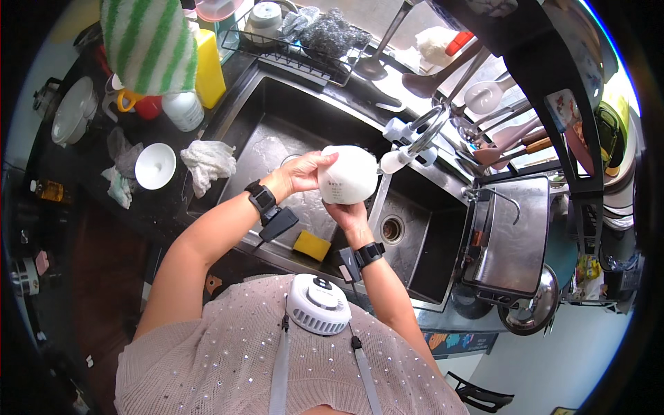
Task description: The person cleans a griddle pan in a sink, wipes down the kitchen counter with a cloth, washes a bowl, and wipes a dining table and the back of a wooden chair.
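Both my hands grip a white bowl [347, 175] with its outside facing up; it bears printed writing. My left hand [303, 174] holds its left edge, thumb on the outer wall, and my right hand [346, 213] supports its lower edge. The bowl is over the double steel sink [270, 122], close to the white spout [394, 160] of the faucet. Whether water runs cannot be told. A yellow sponge [312, 246] lies near the front of the larger basin. The smaller basin's drain [392, 230] shows to the right of my right hand.
Left of the sink are a crumpled white cloth [208, 165], a small white bowl [155, 166] and bottles. A wire rack [301, 57] with steel scourers stands behind. Hanging utensils [482, 98] and a steel-topped rack [513, 236] are at right. A striped towel [150, 46] hangs upper left.
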